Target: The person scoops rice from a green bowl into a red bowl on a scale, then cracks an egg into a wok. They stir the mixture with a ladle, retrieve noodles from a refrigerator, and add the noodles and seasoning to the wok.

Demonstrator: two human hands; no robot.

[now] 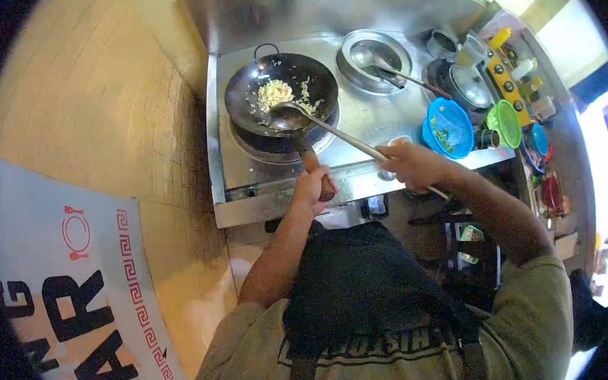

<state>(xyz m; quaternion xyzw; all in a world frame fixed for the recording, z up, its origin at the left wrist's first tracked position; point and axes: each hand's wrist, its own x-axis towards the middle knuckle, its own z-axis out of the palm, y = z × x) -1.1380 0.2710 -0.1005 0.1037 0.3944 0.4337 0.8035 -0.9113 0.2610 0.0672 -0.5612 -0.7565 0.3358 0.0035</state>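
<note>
My left hand (pixel 309 187) is wrapped round the wooden handle (pixel 326 191) of a black wok (pixel 321 74) on the burner. In my right hand (pixel 412 166) is the long metal handle of a ladle (pixel 288 116), its bowl dipped into the near side of the wok. Beyond the ladle's bowl lies a heap of pale, chopped food (pixel 274 94), perhaps rice or egg. Smaller bits of it stick to the wok's right wall. Part of the ladle's handle is covered by my fingers.
Behind and to the right, a metal basin (pixel 348 74) holds a second ladle (pixel 385 65). A blue basket (pixel 461 149) with greens, a green basket (pixel 512 135) and a lidded pot (pixel 470 89) stand at the right. A wall (pixel 174 121) rises close on the left.
</note>
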